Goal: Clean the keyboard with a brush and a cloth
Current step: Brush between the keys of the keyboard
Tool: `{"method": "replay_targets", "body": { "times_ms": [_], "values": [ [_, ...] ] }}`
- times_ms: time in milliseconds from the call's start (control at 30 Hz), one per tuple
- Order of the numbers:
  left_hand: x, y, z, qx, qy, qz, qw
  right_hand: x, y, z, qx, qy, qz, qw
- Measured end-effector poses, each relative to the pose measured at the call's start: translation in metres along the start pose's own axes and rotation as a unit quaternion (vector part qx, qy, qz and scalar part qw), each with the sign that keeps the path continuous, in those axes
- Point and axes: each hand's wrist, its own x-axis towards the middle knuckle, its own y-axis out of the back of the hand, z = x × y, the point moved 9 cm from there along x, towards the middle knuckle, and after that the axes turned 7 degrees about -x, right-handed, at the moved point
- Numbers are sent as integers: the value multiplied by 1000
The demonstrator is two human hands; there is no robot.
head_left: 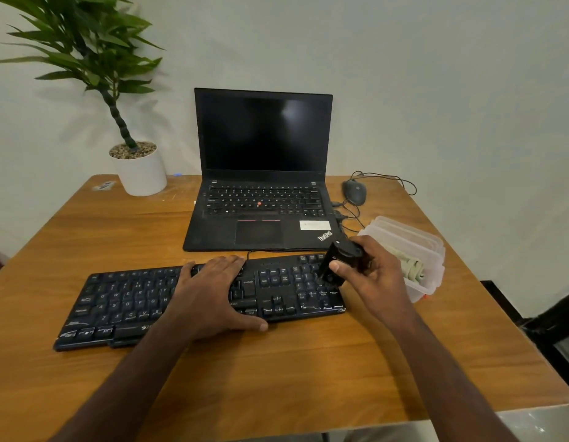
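Note:
A black keyboard lies across the wooden table, slightly slanted. My left hand rests flat on its middle, fingers spread, pressing it down. My right hand grips a small black brush over the number pad at the keyboard's right end; the bristles point down at the keys. A greyish cloth lies bunched inside a clear plastic container just right of my right hand.
An open black laptop stands behind the keyboard. A wired mouse and cables lie at its right. A potted plant stands at the back left. The table's right edge drops off beside the container.

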Motion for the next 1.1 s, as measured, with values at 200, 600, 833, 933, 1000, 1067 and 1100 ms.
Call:
{"method": "replay_targets", "body": {
  "times_ms": [200,600,833,933,1000,1067,1100],
  "values": [
    [1,-2,9,10,6,11,1000,8,-3,-7,-23,11,32,999],
    [-74,50,-123,-44,77,84,992,0,-119,-50,33,36,-91,995],
    [-126,36,-212,-126,123,43,983,-7,-209,-96,70,81,-205,973],
    [-130,36,-216,-143,101,54,983,-11,-249,-116,74,98,-259,958],
    [-129,38,-218,-158,99,71,980,-13,-272,-128,65,119,-279,951],
    [-126,39,-219,-149,93,77,982,-16,-293,-139,57,138,-293,944],
    [-124,40,-219,-137,90,76,983,-17,-303,-144,55,145,-299,941]
  ]
}}
